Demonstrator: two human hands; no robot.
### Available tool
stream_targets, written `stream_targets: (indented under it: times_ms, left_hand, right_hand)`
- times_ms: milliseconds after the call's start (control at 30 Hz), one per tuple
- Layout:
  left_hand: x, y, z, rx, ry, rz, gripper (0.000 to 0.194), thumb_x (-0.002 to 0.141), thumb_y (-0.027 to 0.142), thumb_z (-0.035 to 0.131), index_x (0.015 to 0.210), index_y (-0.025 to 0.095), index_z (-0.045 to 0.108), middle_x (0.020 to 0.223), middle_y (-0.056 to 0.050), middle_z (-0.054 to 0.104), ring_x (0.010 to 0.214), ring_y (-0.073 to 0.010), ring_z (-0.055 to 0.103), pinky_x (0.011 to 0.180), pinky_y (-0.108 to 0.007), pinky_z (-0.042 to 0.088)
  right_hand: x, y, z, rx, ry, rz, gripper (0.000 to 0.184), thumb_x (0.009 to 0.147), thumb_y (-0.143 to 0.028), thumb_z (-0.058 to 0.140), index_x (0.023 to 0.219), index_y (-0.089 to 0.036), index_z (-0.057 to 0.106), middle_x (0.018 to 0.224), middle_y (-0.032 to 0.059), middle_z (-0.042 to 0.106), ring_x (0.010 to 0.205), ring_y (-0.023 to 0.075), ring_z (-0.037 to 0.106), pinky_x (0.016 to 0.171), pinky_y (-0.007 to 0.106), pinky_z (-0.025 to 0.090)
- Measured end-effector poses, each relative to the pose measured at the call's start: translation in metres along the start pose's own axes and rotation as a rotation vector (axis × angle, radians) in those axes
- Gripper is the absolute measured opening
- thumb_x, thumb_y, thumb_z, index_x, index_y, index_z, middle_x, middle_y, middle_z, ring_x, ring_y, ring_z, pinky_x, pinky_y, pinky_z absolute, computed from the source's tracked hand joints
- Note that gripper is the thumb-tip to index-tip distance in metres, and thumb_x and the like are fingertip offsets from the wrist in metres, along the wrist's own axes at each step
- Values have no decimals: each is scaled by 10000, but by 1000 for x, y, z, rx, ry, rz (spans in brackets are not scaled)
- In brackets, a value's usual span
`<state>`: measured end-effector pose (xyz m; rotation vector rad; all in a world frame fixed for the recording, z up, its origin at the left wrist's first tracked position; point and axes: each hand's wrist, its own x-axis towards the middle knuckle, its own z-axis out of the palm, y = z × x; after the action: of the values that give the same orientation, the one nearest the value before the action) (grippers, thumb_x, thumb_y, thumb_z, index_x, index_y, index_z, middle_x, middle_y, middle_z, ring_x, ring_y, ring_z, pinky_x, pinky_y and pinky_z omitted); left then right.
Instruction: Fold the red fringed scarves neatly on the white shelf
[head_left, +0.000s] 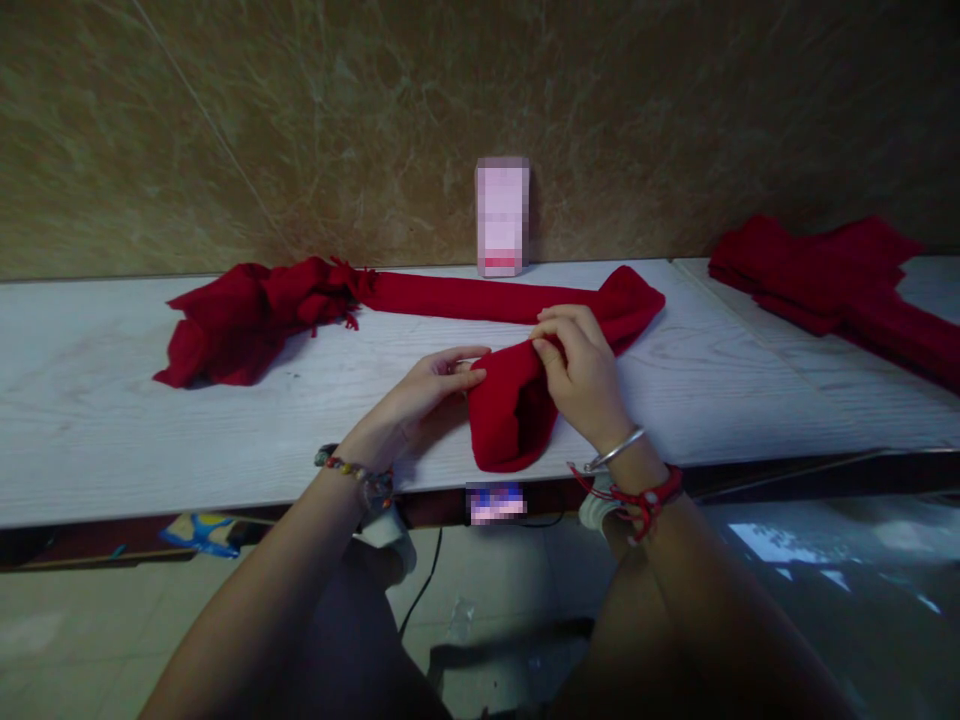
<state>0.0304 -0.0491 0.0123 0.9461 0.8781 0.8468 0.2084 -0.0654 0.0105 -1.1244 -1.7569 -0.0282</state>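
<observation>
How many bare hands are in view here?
2. The left hand is at the upper left corner of the looped end of red fabric; the right hand pinches its upper edge farther right. Neither is fully hidden, and no others show.

1 multicoloured beaded bracelet [351, 469], 1 silver bangle [619, 451], 1 red cord bracelet [654, 496]

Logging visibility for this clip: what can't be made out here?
All in the head view:
Red cloth: the bit beneath the right hand, which covers it.
Upright pink object: its details, masked by pixelation.
Blue-and-pink object: what it is, likewise pixelated.
Red pile: its end, cut off by the right edge.
</observation>
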Motion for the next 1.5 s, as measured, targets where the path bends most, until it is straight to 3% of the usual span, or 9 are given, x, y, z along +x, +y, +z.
stream_targets:
  times_ms: [200, 333, 433, 533, 767, 933, 1100, 1233, 1500]
  left_hand:
    - [7, -4, -1, 87, 211, 340, 308, 556, 127, 743, 846, 130, 640, 569, 49, 596, 528, -78, 550, 540, -193, 449]
    - [7, -2, 5, 128, 264, 436, 269, 537, 145, 732, 791, 135, 646, 531, 59, 575, 514, -75, 523, 518, -189, 423]
    - [4, 2, 4, 183, 241, 387, 272, 583, 196, 718, 843, 132, 671, 579, 32, 606, 533, -78, 520, 497, -186, 392]
    - [0, 5, -2, 231, 190, 325, 292, 600, 208, 710, 880, 128, 688, 607, 16, 616, 546, -81, 512, 501, -191, 381]
    - [-12, 4, -14, 185, 208, 263, 452, 493, 220, 789, 919, 117, 677, 600, 17, 636, 570, -96, 549, 553, -214, 426]
    - [-14, 0, -11, 118, 149, 231, 407, 483, 199, 802, 864, 126, 679, 614, 10, 657, 577, -99, 577, 583, -216, 453]
    - [-13, -2, -11, 94, 115, 150, 375, 528, 190, 796, 879, 133, 678, 660, -7, 679, 597, -106, 589, 572, -213, 447]
    - [-13, -2, -14, 78, 123, 146, 371, 527, 180, 796, 873, 133, 673, 652, -6, 678, 579, -100, 576, 556, -207, 431]
    - [-16, 1, -16, 109, 90, 142, 375, 539, 188, 799, 884, 137, 660, 617, 14, 659, 571, -85, 562, 553, -197, 412]
  right_hand:
    - [1, -22, -9, -29, -13, 41, 147, 849, -201, 478, 759, -215, 594, 907, 58, 588, 896, 194, 565, 829, 358, 434]
    - [3, -40, -9, -112, -239, 148, 148, 807, -247, 573, 670, -193, 568, 710, 17, 566, 723, 168, 545, 687, 310, 407]
    - [2, -42, -3, -213, -427, 225, 142, 781, -204, 602, 646, -181, 564, 646, 2, 544, 641, 152, 509, 610, 289, 356]
    - [0, -38, 3, -273, -475, 236, 131, 778, -139, 570, 653, -177, 583, 659, 11, 549, 630, 148, 492, 598, 284, 332]
    - [1, -42, 4, -142, -298, 268, 162, 819, -166, 536, 685, -165, 628, 676, 10, 564, 630, 125, 501, 613, 258, 354]
    - [-2, -48, 7, -31, -381, 305, 139, 774, -288, 632, 737, -155, 646, 693, 10, 578, 627, 117, 504, 597, 247, 376]
    - [-1, -44, 12, 78, -457, 390, 75, 720, -129, 652, 778, -175, 640, 664, -16, 602, 619, 111, 534, 600, 236, 403]
    - [0, -42, 14, 162, -421, 417, 176, 716, -20, 587, 778, -182, 619, 668, -29, 613, 617, 101, 552, 607, 228, 420]
    - [-2, -43, 16, 164, -375, 373, 150, 737, -39, 566, 710, -178, 614, 689, -14, 598, 646, 108, 548, 617, 237, 417]
